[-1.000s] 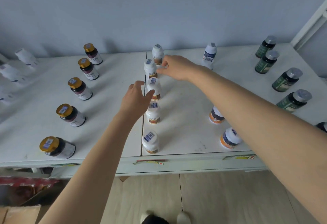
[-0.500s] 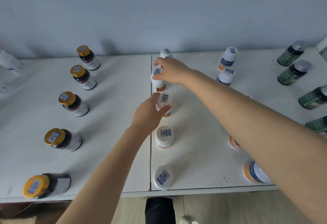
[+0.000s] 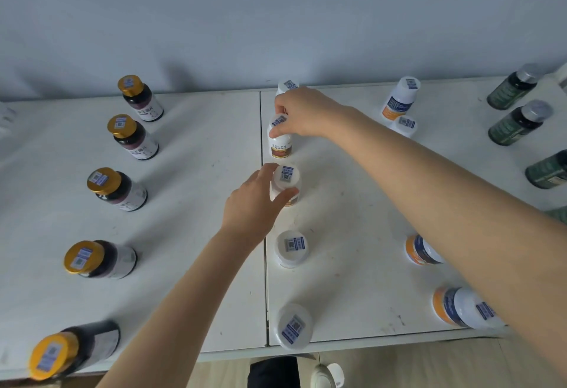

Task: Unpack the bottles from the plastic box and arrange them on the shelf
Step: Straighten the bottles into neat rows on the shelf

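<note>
A column of white bottles runs down the middle of the white shelf top. My left hand grips the third white bottle from the back, fingers and thumb round its cap. My right hand reaches across and pinches the cap of the second white bottle. The rearmost white bottle stands just behind that hand. Two more white bottles stand nearer me in the same column. The plastic box is out of view.
Several gold-capped dark bottles line the left side. White bottles with orange and blue labels stand right of centre, partly under my right arm. Green bottles with grey caps fill the far right. The shelf's front edge lies below.
My view has moved closer over the shelf. My left hand has closed round the third white bottle's cap, and my right hand has settled on the second bottle's cap.
</note>
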